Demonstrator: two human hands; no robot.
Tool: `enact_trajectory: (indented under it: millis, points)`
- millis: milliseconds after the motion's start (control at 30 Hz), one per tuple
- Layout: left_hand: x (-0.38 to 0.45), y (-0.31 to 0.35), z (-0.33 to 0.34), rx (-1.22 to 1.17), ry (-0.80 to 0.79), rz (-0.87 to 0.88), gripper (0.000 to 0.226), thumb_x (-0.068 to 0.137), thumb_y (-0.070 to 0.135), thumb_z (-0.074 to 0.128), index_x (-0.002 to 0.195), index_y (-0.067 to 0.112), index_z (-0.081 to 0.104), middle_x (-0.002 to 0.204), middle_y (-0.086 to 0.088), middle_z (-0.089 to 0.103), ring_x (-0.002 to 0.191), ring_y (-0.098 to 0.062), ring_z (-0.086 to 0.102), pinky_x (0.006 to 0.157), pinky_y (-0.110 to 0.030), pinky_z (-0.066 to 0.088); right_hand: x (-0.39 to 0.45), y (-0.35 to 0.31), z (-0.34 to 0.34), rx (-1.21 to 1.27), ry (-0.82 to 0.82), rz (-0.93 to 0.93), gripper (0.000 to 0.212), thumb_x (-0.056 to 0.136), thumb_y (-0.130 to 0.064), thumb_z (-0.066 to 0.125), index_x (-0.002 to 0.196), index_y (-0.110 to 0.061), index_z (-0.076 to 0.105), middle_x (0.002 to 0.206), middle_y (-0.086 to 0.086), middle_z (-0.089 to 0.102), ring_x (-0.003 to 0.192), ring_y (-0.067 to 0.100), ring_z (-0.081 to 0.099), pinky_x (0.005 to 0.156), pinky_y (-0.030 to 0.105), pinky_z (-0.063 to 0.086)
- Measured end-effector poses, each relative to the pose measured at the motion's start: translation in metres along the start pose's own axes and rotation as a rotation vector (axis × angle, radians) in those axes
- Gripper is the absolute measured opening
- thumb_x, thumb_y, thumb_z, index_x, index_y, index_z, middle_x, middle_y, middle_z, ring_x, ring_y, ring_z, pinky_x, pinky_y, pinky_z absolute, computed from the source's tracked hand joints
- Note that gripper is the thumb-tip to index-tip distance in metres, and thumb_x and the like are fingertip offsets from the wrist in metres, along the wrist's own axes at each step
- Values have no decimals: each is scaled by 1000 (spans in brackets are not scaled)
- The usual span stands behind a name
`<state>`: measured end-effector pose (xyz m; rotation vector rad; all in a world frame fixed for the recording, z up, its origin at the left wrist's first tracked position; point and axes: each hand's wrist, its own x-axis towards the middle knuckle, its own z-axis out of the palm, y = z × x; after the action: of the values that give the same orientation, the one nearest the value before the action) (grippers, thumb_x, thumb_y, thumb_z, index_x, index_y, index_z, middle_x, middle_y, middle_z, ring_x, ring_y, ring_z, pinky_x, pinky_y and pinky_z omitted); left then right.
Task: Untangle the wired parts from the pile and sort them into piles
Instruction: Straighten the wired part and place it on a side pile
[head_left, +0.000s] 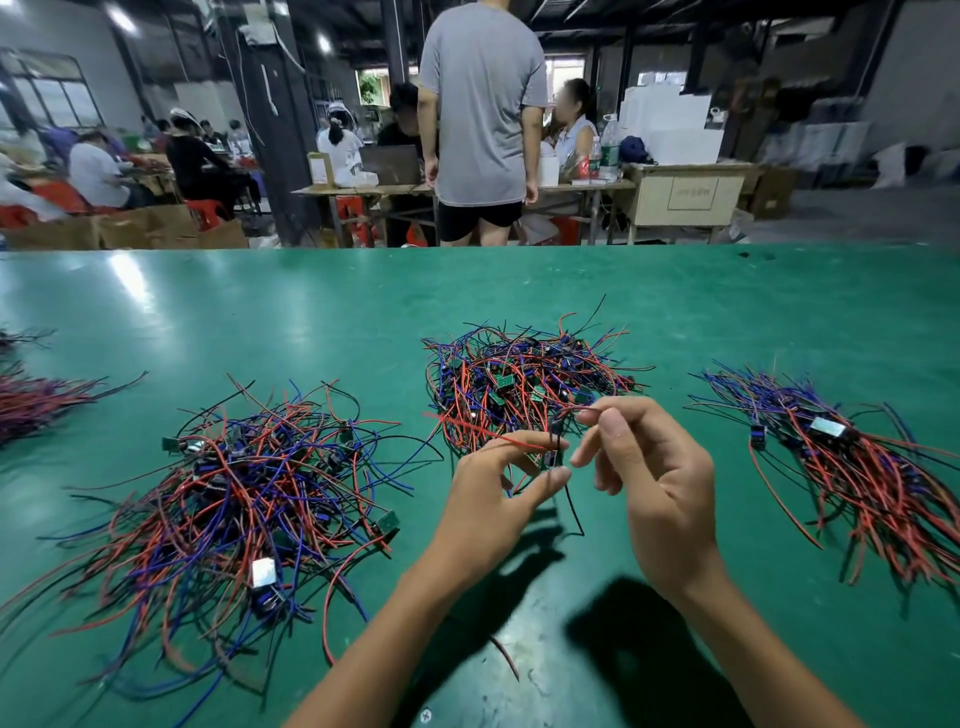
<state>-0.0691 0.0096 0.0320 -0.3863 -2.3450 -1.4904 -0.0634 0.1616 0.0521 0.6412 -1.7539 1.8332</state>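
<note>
Fingers of the left hand (493, 480) are curled into a narrow pinch, thumb and forefinger closed on a small wired part (555, 452) whose dark body sits between the two hands, with a red wire (483, 432) carried out to the left over the knuckles and a black wire (571, 506) hanging below the fingertips toward the green table (260, 312). Fingers of the right hand (649, 467) are loosely bent and spread, the thumb and forefinger tips brought together near the top, where a thin wire end appears to be nipped; whether it is truly gripped cannot be told. Just beyond both sets of fingertips a tangled pile (524, 384) of red, blue and black wires with small green boards is seen, touched by the held part's wires. Well to the left of the left fingers a larger loose pile (249, 499) is spread, and to the right of the right fingers a combed-out pile (852, 457) is laid with its wires running one way. Far beyond the table edge, a standing person (483, 119) is seen.
</note>
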Motion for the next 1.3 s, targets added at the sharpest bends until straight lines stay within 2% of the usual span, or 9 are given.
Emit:
enact_trajectory:
  millis: [100, 233, 333, 433, 567, 900, 1133, 1233, 1300]
  points:
    - [3, 1, -3, -114, 13, -64, 17, 88, 18, 77, 102, 27, 74, 101, 12, 75, 88, -10, 69, 82, -40, 56, 0, 3, -1, -10, -27, 12, 28, 101, -42, 47, 101, -22, 68, 77, 8, 70, 62, 14, 56, 60, 21, 43]
    - [8, -1, -11, -384, 52, -151, 20, 94, 7, 67, 109, 17, 72, 88, 10, 75, 75, -4, 67, 67, -15, 50, 3, 16, -8, -182, 41, 161, 35, 92, -57, 47, 107, -32, 64, 89, -4, 72, 74, 12, 61, 66, 30, 46]
    - [9, -3, -19, -496, 58, -171, 23, 94, 14, 65, 116, 18, 70, 97, 7, 76, 79, -8, 66, 69, -18, 51, -1, 29, -8, -461, -129, 257, 56, 77, -69, 61, 124, -38, 55, 104, -20, 67, 80, 7, 62, 72, 28, 49]
    - [11, -4, -26, -616, 27, -207, 34, 88, 24, 64, 122, 19, 66, 109, 2, 75, 84, -15, 68, 74, -24, 53, -10, 41, -1, -553, -308, 313, 74, 72, -68, 70, 136, -39, 47, 109, -19, 64, 75, 8, 61, 78, 30, 52]
    - [12, -3, -30, -732, 20, -248, 32, 90, 21, 60, 122, 16, 60, 116, -2, 74, 82, -15, 70, 74, -23, 53, -12, 50, -1, -596, -373, 312, 64, 83, -49, 77, 138, -37, 47, 89, -15, 69, 61, 5, 56, 74, 37, 53]
    - [16, 1, -40, -822, 95, -259, 30, 87, 34, 59, 115, 23, 62, 101, 3, 74, 78, -11, 66, 69, -18, 52, -8, 54, -16, -675, -336, 278, 39, 94, -36, 68, 131, -40, 55, 79, -21, 72, 69, 6, 65, 79, 38, 54]
    - [17, 4, -53, -905, 183, -327, 42, 82, 45, 63, 108, 13, 65, 81, 4, 70, 89, -15, 75, 80, -21, 60, -3, 40, -7, -255, -126, 242, 11, 100, -24, 62, 106, -27, 69, 81, -9, 77, 76, 24, 69, 70, 48, 51]
    - [14, 7, -43, -792, 81, -351, 41, 80, 45, 66, 106, 13, 69, 107, -1, 75, 106, -20, 71, 90, -28, 57, -4, 32, -2, -86, -100, 286, 16, 93, -35, 63, 99, -20, 68, 78, 2, 77, 67, 23, 65, 66, 40, 46]
    - [10, 10, -33, -719, -10, -331, 48, 79, 43, 72, 113, 10, 71, 122, -3, 72, 120, -23, 65, 103, -34, 50, -7, 32, 1, -62, -142, 304, 21, 91, -36, 66, 93, -16, 69, 73, 5, 76, 56, 8, 58, 61, 22, 40]
